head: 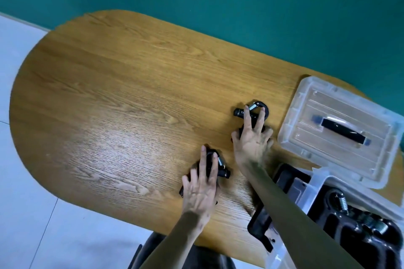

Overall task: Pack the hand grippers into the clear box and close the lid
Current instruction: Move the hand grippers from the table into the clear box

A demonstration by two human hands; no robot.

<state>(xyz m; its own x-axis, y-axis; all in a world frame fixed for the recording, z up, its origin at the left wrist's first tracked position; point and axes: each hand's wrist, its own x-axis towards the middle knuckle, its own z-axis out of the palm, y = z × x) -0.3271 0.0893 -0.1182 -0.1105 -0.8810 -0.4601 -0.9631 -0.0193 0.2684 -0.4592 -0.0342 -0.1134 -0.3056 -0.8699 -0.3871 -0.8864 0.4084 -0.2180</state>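
Clear box [314, 192]: near-right desk [131, 94] corner, open, several grippers already inside. Lid [341, 129]: beyond box, off for loading. Left hand [201, 190]: fingers curled over gripper [220, 168] left of box. Right hand [251, 140]: fingers spread, pressing second gripper [255, 108] nearer lid; grasp incomplete, likely gathering both for box.

Two hand grippers lie on the surface [131, 105], one under the left hand [200, 190] and one under the right hand [252, 140]. One clear box [314, 190] holds more hand grippers; at least two springs show there, the exact count unclear. One lid [341, 129] lies beside it.
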